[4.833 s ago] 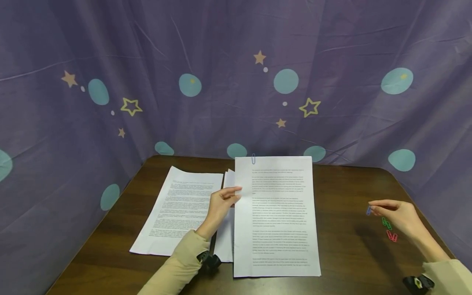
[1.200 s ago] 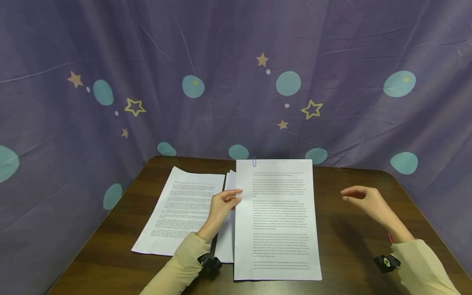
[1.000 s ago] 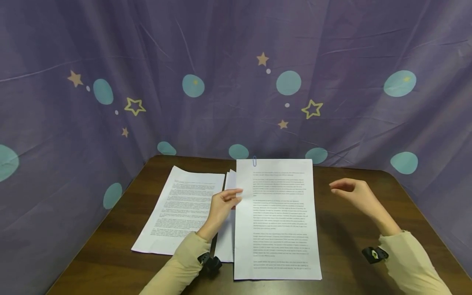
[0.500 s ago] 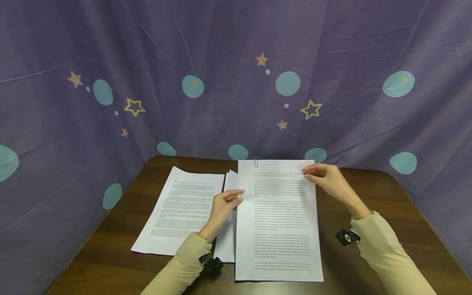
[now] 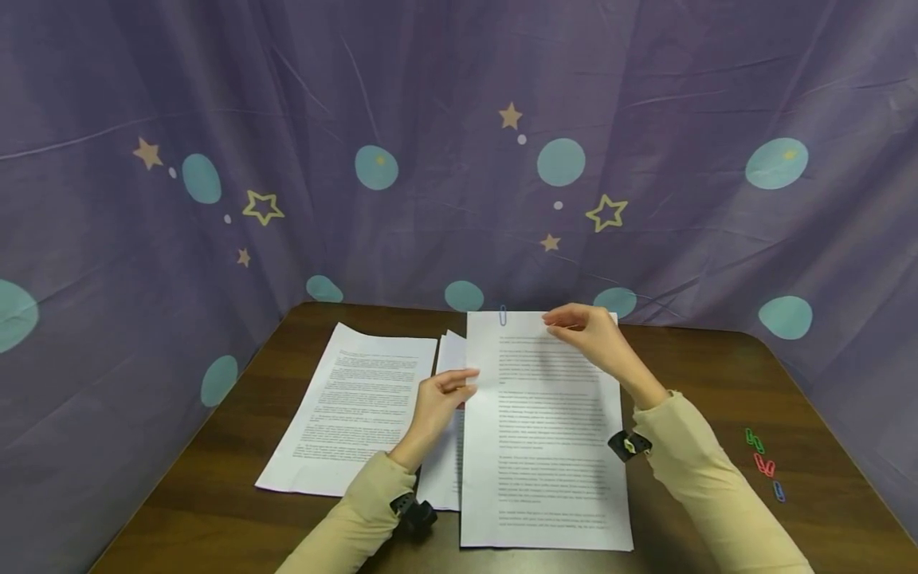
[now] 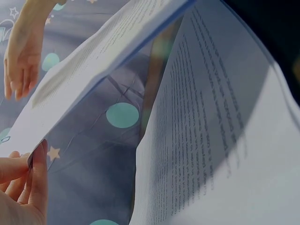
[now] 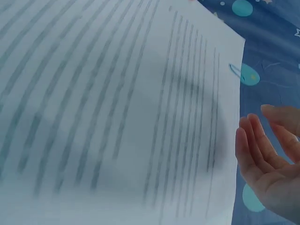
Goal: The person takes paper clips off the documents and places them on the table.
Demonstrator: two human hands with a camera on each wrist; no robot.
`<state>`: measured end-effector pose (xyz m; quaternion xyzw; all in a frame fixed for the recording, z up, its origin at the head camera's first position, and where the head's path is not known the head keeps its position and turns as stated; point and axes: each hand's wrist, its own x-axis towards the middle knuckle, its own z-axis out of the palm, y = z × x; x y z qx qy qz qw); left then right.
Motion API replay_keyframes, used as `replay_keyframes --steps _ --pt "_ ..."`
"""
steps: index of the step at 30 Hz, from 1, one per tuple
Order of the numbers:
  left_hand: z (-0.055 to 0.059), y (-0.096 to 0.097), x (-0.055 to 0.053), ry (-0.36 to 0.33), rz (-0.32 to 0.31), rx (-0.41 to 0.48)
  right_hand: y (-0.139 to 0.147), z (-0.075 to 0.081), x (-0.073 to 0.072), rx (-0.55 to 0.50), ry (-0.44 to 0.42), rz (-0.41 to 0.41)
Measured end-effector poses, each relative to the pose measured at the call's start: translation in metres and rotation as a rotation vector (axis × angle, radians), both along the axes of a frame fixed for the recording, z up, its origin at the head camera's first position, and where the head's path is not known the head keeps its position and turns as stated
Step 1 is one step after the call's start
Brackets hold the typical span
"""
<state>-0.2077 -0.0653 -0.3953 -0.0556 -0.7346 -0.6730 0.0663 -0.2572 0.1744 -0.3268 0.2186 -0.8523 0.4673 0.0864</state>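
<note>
My left hand (image 5: pixel 437 406) pinches the left edge of a stack of printed sheets (image 5: pixel 545 478), which is raised facing me. A blue paper clip (image 5: pixel 503 316) sits on the stack's top edge, left of the middle; the right wrist view shows this same clip (image 7: pixel 236 71) at the sheet's margin. Close to that edge, right of the clip, hovers my right hand (image 5: pixel 591 339). Thumb and fingers stand apart in the right wrist view, with nothing between them. In the left wrist view, my left thumb and fingers (image 6: pixel 40 183) grip the paper's edge.
More printed sheets (image 5: pixel 351 406) lie on the brown wooden table (image 5: pixel 215 478) at the left, with other pages (image 5: pixel 441 470) partly behind the raised stack. At the right lie green paper clips (image 5: pixel 754 440), red ones (image 5: pixel 764 465) and a blue one (image 5: pixel 779 491). A patterned curtain (image 5: pixel 445 96) hangs behind.
The blue clip my right hand held earlier now lies on the table by the red ones. That hand has moved left to the stack's top edge. The stack has shifted slightly right.
</note>
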Motion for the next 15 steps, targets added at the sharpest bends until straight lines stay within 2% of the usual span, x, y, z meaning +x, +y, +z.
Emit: replay_keyframes --steps 5,10,15 --pt "0.001 0.002 0.002 0.003 -0.002 -0.005 -0.014 0.002 -0.003 -0.032 0.016 0.006" --pt "0.0 0.003 0.001 0.01 -0.004 -0.009 -0.026 0.003 -0.006 -0.066 0.008 -0.022" --pt "-0.013 0.003 -0.007 0.026 -0.016 0.003 -0.035 0.002 -0.008 -0.101 0.023 -0.036"
